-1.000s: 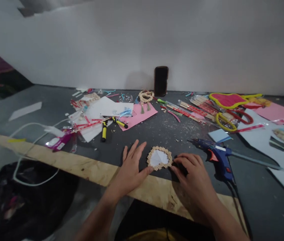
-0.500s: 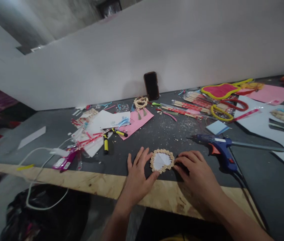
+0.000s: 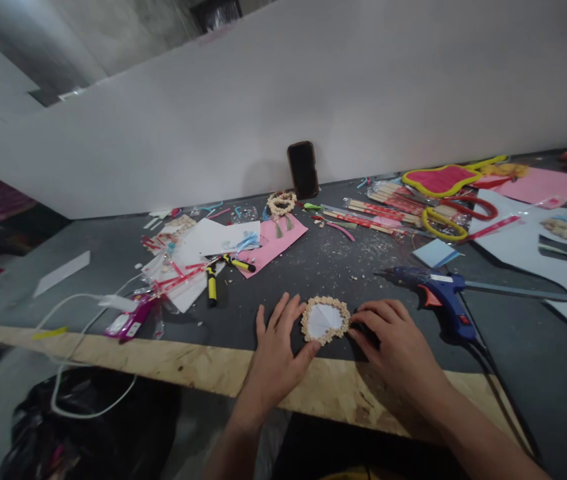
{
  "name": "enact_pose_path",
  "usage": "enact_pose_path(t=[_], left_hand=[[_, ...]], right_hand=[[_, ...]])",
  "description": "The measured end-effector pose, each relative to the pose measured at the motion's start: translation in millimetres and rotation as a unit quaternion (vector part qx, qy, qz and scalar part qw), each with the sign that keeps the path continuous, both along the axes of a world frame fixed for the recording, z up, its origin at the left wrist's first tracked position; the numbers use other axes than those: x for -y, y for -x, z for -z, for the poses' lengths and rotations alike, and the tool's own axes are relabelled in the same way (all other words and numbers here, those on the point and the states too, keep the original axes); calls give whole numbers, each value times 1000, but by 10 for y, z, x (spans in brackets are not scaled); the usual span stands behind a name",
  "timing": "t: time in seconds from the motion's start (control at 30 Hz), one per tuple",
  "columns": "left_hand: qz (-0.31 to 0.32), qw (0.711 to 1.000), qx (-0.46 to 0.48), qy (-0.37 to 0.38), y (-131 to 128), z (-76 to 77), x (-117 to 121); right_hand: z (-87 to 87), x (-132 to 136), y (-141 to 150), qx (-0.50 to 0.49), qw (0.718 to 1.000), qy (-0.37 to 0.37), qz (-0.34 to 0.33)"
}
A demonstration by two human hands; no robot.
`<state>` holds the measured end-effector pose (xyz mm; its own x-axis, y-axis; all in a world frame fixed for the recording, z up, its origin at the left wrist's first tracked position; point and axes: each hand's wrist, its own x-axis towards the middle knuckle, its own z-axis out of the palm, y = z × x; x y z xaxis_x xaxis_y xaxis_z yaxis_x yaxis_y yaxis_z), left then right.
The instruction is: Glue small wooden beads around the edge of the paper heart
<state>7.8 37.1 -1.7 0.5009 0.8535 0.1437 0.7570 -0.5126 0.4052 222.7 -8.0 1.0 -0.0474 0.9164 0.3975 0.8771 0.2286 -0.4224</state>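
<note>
On the dark tabletop near its front edge lies a small heart-shaped bead ornament (image 3: 325, 320), a rim of pale wooden-looking beads around a white centre. My left hand (image 3: 281, 350) rests at its left side with fingers spread, the thumb touching the lower left rim. At the right rim, my right hand (image 3: 388, 337) pinches the edge between thumb and fingers. Whether a separate small piece is between those fingertips is hidden. A blue glue gun (image 3: 441, 297) with an orange trigger lies just right of my right hand.
Yellow-black pliers (image 3: 212, 285), white papers and a pink sheet (image 3: 283, 240) lie to the left. A phone (image 3: 302, 168) leans on the wall behind. Packaged sticks, yellow-and-red-handled scissors (image 3: 443, 224) and white sheets lie at the right. A black bag (image 3: 93, 420) sits below the table.
The camera view has tilted and shifted. Both hands stay around the bead ornament, with hardly any movement relative to it.
</note>
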Motion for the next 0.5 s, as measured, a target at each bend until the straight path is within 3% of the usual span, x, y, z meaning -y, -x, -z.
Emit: enact_pose_path(t=[0.37, 0.5], left_hand=[[0, 999, 36, 0, 10, 10, -3], [-5, 996, 94, 8, 46, 19, -5]], right_hand=[[-19, 15, -35, -50, 999, 16, 5], [-72, 37, -51, -122, 991, 21, 51]])
